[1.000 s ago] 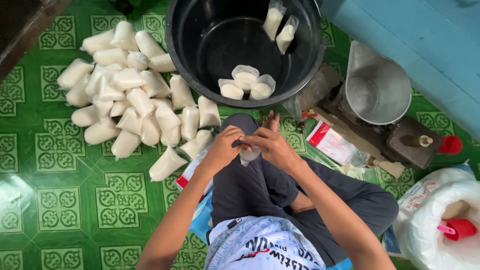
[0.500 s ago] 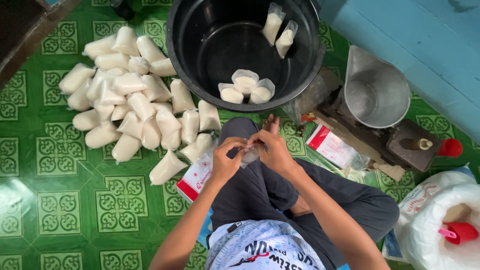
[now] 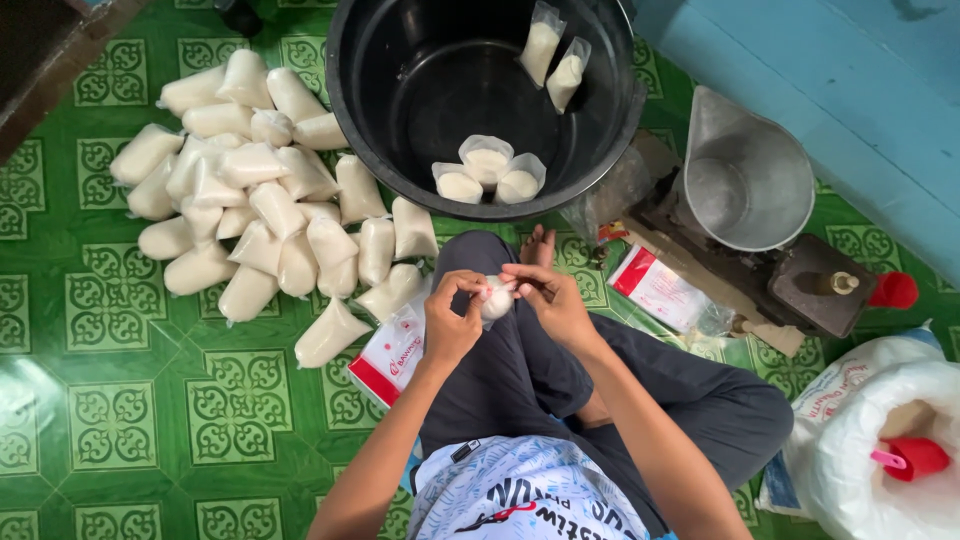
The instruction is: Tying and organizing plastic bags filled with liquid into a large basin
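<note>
Both hands over my lap | left hand (image 3: 450,325) and right hand (image 3: 553,300) pinch small white bag (image 3: 496,297), fingers closed | bag's axis I cannot tell | black tub (image 3: 380,130) ahead

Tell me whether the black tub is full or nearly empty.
Nearly empty: the black tub holds only five small filled bags, with most of its dark floor bare.

We see a glossy black plastic tub (image 3: 380,110) on smooth, shiny green patterned flooring (image 3: 120,420). The scale's pan (image 3: 745,175) looks like dull metal.
</note>
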